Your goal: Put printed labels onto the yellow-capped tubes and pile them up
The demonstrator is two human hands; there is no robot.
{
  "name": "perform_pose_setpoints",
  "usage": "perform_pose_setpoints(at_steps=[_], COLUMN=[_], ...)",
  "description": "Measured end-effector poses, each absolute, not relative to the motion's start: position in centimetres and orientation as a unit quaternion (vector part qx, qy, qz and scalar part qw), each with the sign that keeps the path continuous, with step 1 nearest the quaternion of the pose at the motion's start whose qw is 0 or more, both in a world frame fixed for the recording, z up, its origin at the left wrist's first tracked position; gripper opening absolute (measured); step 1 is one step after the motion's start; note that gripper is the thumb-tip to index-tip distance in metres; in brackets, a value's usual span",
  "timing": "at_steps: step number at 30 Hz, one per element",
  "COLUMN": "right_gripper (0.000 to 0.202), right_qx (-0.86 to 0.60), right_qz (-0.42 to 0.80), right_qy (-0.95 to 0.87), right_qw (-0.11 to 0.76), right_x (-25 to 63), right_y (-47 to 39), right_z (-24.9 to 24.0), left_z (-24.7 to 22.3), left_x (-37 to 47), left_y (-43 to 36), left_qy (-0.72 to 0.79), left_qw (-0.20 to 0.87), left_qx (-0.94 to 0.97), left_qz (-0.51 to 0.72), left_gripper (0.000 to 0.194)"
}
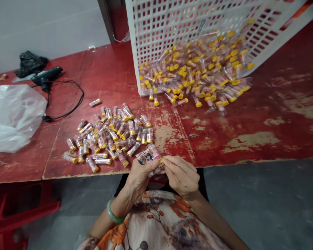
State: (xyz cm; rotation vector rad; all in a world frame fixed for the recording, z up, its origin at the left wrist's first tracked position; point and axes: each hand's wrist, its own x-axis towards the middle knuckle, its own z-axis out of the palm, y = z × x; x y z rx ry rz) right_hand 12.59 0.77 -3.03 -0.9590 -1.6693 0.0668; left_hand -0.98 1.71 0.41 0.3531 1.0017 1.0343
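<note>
Tube with a label strip, gripped by left hand and right hand just below the labelled pile; many yellow-capped tubes beyond it look undone.

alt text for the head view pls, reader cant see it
Both hands, left hand and right hand, hold a small labelled tube at the near edge of a worn red table. A pile of labelled tubes lies just beyond, and a tipped white crate spills yellow-capped tubes farther back.
</note>
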Motion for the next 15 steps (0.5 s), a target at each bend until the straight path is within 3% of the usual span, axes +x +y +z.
perform_pose_setpoints(at_steps=[6,9,13,15], right_gripper=[0.034,0.029,0.02,0.023], right_qx=[-0.435,-0.438,-0.46,-0.483], right_qz=[0.228,0.246,0.402,0.42], right_qy=[-0.721,-0.707,-0.626,-0.589], right_qw=[0.489,0.498,0.485,0.493], right_x=[12.4,11.1,9.9,9.4], right_y=[2.7,3.8,6.6,10.0], right_z=[-0.6,-0.3,-0.8,-1.4], left_z=[0.6,0.4,0.6,0.9], left_x=[-2.5,-2.8,-3.5,-4.3], left_y=[2.5,3.2,4.7,5.2], left_qy=[0.47,0.46,0.439,0.442], left_qw=[0.7,0.691,0.711,0.708], left_qx=[0.2,0.19,0.171,0.148], left_qz=[0.498,0.524,0.521,0.53], left_gripper=[0.029,0.027,0.029,0.03])
